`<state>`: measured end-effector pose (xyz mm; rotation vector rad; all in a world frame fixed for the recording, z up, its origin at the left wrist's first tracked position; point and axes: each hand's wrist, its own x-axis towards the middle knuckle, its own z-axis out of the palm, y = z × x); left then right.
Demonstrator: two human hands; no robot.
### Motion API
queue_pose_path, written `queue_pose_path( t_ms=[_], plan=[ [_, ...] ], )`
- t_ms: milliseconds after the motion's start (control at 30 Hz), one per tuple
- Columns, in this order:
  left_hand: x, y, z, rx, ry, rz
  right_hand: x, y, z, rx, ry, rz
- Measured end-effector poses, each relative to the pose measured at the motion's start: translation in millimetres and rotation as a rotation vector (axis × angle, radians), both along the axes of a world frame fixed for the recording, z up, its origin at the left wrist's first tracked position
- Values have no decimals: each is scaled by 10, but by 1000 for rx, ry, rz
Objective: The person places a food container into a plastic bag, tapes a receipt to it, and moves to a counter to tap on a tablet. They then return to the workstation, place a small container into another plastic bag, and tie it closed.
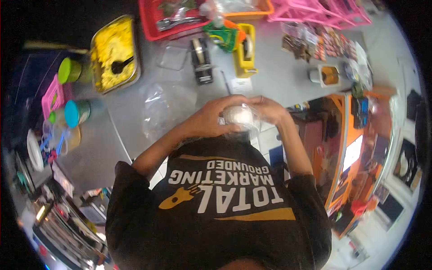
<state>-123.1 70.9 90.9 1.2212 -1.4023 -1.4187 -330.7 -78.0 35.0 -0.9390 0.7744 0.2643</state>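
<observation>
Fingers (216, 118) of the left hand (209, 120) curl closed around a small clear plastic bag with a pale round lump inside (240, 116), and the right hand (270, 110) closes on it from three o'clock, both held just above the near edge of the grey worktop (279, 76). As I judge it, the thin film could slip or tear under the squeeze, dropping the lump past the worktop's edge. An empty clear plastic bag (164, 108) lies at nine o'clock, a yellow tape dispenser (246, 51) at twelve o'clock.
</observation>
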Motion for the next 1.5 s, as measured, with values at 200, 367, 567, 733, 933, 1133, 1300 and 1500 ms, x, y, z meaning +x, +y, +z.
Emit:
queue_pose_path(
  t_ms=[200,367,567,733,933,1133,1300,1500],
  plan=[
    [661,753,157,-40,144,364,581,842,83,-888,-197,-227],
    [900,1763,268,66,254,897,856,1333,375,-1306,-276,309],
    [716,2575,216,174,307,930,1110,1530,224,-1505,-278,183],
    [327,2590,106,85,616,730,1236,1634,413,-1393,-109,-24],
    [279,2300,-433,48,1032,647,1312,1635,455,-1047,-383,-182],
    [404,1804,-575,-115,776,981,1055,1445,962,-449,-126,-70],
    [391,1493,-487,-67,-522,803,997,1294,547,-1246,-375,-154],
    [309,787,-1069,283,-152,630,846,1111,545,-1344,-247,-115]
  ],
)
